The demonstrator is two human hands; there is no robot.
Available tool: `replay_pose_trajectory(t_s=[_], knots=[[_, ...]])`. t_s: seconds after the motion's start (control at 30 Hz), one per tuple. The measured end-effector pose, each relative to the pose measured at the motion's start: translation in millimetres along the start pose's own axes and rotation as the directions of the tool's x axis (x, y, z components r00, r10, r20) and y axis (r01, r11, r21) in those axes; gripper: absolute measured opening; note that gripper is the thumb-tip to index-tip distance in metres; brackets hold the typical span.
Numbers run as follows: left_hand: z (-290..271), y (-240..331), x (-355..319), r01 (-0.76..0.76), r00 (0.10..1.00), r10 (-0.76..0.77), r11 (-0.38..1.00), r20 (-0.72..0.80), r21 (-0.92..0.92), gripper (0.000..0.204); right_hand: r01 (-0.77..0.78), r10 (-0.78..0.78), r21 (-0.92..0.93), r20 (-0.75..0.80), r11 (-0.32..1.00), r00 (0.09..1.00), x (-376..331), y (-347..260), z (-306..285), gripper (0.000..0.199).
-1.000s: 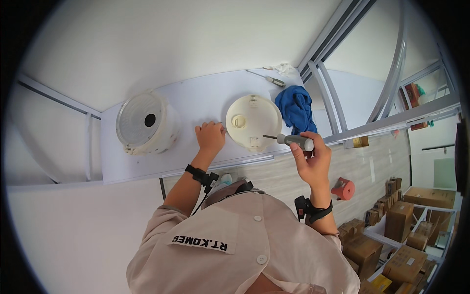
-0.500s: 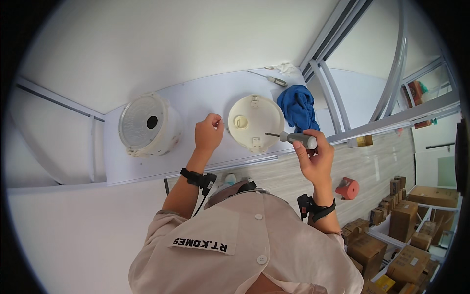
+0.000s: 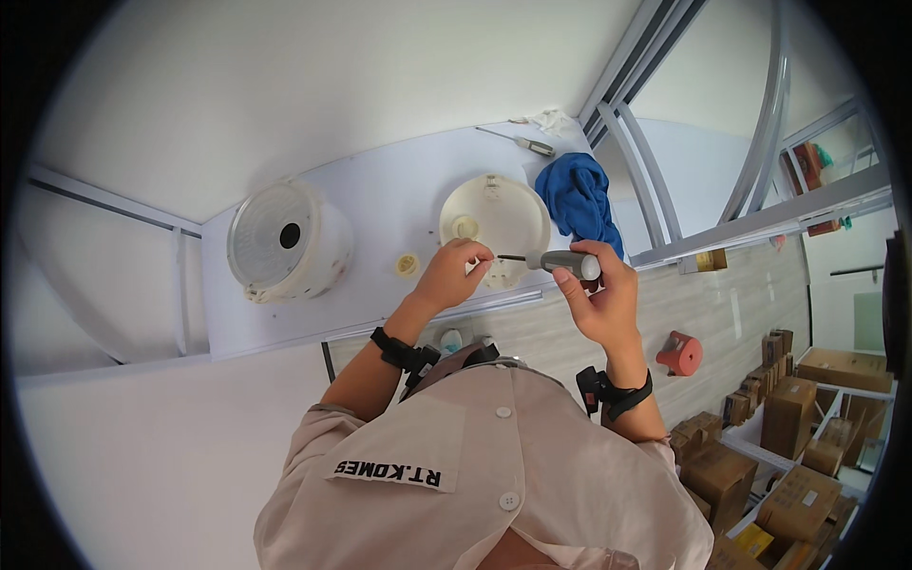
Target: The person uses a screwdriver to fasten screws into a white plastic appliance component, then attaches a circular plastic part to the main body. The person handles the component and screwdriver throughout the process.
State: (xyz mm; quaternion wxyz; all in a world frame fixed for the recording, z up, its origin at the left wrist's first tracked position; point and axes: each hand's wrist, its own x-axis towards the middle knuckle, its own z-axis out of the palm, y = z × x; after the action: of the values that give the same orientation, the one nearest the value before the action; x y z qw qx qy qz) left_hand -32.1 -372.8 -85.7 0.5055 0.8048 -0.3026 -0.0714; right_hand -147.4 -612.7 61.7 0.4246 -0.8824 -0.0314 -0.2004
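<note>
My right hand (image 3: 605,296) is closed around the grey handle of a screwdriver (image 3: 568,263). Its shaft points left, over the near part of a round cream lid (image 3: 521,211). My left hand (image 3: 458,273) has its fingers pinched together close to the screwdriver's tip, at the lid's near-left edge; anything between them is too small to make out. Inside the lid, on its left, is a round cream fitting (image 3: 465,227), and metal brackets sit at its far and near edges. A small yellowish round cap (image 3: 407,264) lies on the table left of my left hand.
A white round pot-like housing (image 3: 328,249) with a black central hole stands at the table's left. Right of the lid lies a blue cloth (image 3: 578,198); behind it are another screwdriver (image 3: 537,147) and a white crumpled cloth (image 3: 551,121). A red stool (image 3: 679,353) and cardboard boxes (image 3: 788,418) stand beyond.
My left hand has moved right to the lid's near edge, uncovering the yellowish cap. The screwdriver in my right hand has shifted slightly left, its tip now beside my left fingertips.
</note>
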Motion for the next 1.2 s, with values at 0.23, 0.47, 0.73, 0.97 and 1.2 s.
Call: replay_pose_trajectory(t_s=[0.23,0.47,0.73,0.97,1.2], knots=[[7.1,3.7,5.1,0.053,0.998,-0.047,0.99,0.05,-0.129,0.015,-0.026,0.027,0.036,-0.025,0.999,0.999,-3.1,1.6,-7.0,0.036],[7.7,6.0,3.7,-0.014,1.0,0.015,0.999,0.021,-0.032,0.019,-0.064,0.065,0.082,-0.015,0.995,0.998,-4.2,0.7,-7.8,0.035],[6.5,2.9,0.3,0.003,1.0,-0.003,0.997,-0.007,-0.072,0.018,-0.114,0.114,0.156,0.01,0.981,0.993,-1.6,1.4,-8.3,0.034],[6.7,8.6,-1.4,0.035,0.999,-0.037,0.993,-0.014,-0.112,0.016,-0.077,0.075,0.185,0.019,0.98,0.997,0.3,2.5,-11.6,0.034],[9.1,5.6,-4.3,-0.023,1.0,0.022,0.994,-0.011,-0.109,0.016,-0.035,0.028,0.175,0.044,0.984,0.999,1.2,4.8,-11.5,0.035]])
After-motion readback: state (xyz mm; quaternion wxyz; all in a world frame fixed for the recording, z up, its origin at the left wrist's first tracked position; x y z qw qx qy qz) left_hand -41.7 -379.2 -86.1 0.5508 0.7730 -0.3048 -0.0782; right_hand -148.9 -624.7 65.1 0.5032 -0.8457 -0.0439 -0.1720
